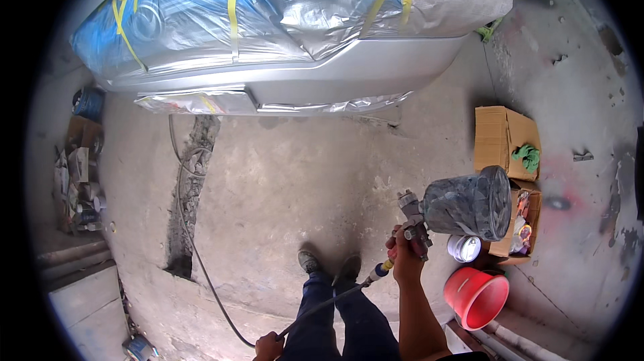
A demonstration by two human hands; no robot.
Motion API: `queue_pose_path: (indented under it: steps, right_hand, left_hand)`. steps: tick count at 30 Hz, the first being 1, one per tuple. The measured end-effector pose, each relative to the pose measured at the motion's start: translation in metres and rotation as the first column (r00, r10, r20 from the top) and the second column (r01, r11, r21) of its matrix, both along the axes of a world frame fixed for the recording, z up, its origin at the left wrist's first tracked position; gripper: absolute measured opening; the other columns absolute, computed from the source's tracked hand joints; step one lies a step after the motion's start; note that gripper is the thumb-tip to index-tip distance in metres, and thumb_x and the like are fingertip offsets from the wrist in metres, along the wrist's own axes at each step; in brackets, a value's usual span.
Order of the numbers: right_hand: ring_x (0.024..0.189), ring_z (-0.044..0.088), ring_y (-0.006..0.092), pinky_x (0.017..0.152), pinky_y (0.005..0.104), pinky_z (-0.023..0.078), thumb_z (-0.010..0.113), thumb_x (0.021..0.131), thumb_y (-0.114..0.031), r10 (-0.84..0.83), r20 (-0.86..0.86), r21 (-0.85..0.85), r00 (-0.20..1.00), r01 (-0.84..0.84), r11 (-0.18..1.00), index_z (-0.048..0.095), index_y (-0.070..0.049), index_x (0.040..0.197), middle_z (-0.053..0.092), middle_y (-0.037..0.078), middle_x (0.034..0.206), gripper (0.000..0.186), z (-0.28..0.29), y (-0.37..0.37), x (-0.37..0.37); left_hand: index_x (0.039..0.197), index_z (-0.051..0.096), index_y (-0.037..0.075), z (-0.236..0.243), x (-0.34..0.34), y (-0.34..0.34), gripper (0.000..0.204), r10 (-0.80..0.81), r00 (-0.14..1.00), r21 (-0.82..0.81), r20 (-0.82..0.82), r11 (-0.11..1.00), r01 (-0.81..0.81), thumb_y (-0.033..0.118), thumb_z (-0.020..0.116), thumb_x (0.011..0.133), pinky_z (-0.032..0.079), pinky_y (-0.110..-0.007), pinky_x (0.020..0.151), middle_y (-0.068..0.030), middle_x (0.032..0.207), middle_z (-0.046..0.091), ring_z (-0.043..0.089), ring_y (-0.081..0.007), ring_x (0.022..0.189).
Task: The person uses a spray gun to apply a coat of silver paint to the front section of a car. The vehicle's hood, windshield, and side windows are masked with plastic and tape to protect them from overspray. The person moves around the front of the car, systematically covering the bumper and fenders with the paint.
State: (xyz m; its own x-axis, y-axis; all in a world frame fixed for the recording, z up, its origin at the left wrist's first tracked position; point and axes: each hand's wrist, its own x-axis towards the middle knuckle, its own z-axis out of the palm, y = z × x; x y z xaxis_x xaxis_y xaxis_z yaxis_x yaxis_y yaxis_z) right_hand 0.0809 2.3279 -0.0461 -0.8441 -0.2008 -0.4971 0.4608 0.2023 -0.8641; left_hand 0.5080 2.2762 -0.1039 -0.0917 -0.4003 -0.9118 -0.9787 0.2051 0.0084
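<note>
My right hand (404,260) is closed round the handle of a spray gun (414,223), which I hold out to the right above the floor. A large dark, paint-smeared cup (467,205) is fixed to the gun and lies tilted toward the right. From the bottom of the handle, a coupling leads into a dark air hose (315,308). My left hand (269,346), low near my left leg, grips this hose. Ahead stands a silver car bumper (362,69), the body above it wrapped in blue plastic sheet (268,9) with yellow tape.
On the right stand a cardboard box (500,136) with a green cloth (527,157), a second open box (530,223), a white can (464,248) and a red bucket (475,297). The hose runs along a broken floor trench (184,227) at left. Clutter (82,173) lines the left wall.
</note>
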Motion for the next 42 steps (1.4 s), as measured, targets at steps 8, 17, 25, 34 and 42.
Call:
queue_pose_path:
  steps: [8,17,25,34,42]
  right_hand:
    - [0.062,0.048,0.0049,0.055,0.0199,0.038,0.056,0.09,-0.016,-0.005,0.064,-0.115,0.998,0.013,0.993,0.057,-0.006,0.114,0.059,0.001,0.076,0.027,-0.019,0.046,-0.002]
    - [0.064,0.054,0.0088,0.059,0.0233,0.043,0.058,0.084,-0.008,0.235,-0.079,-0.299,0.969,-0.248,0.922,0.058,-0.001,0.097,0.059,0.004,0.07,0.014,-0.005,0.059,-0.08]
    - [0.063,0.049,0.007,0.048,0.0209,0.038,0.055,0.09,-0.037,-0.254,-0.094,-0.187,0.963,0.234,0.954,0.055,-0.008,0.104,0.056,0.001,0.089,0.032,0.018,0.178,-0.216]
    - [0.069,0.059,0.0154,0.066,0.0288,0.048,0.063,0.085,-0.02,0.519,-0.316,0.104,0.794,-0.515,0.851,0.06,-0.004,0.094,0.064,0.007,0.084,0.019,-0.027,0.176,-0.199]
    - [0.069,0.057,0.013,0.06,0.0259,0.045,0.06,0.087,-0.022,0.421,-0.374,-0.078,0.826,-0.481,0.873,0.055,-0.006,0.103,0.059,0.005,0.093,0.023,-0.024,0.177,-0.228]
  left_hand:
    - [0.083,0.064,0.008,-0.007,-0.002,0.01,0.036,-0.148,0.989,0.02,-0.025,0.989,0.149,0.042,0.058,0.075,0.049,-0.045,0.075,-0.0184,0.08,0.065,0.063,-0.0367,0.082]
    - [0.081,0.064,0.007,0.005,-0.059,0.038,0.038,-0.149,0.987,-0.095,0.06,0.983,0.155,0.044,0.057,0.078,0.049,-0.046,0.071,-0.0181,0.075,0.065,0.063,-0.0365,0.078]
    - [0.091,0.062,0.008,-0.001,-0.179,0.14,0.042,-0.173,0.984,0.024,-0.038,0.984,0.174,0.048,0.053,0.081,0.047,-0.047,0.077,-0.0199,0.084,0.065,0.062,-0.0378,0.085]
    - [0.09,0.061,0.011,0.024,-0.251,0.219,0.037,-0.237,0.971,0.094,-0.034,0.966,0.239,0.046,0.053,0.083,0.048,-0.048,0.076,-0.0182,0.086,0.065,0.062,-0.0378,0.085]
    - [0.091,0.057,0.011,0.048,-0.276,0.235,0.035,-0.255,0.967,0.116,-0.025,0.96,0.256,0.044,0.053,0.082,0.048,-0.049,0.074,-0.0192,0.084,0.064,0.062,-0.0392,0.083]
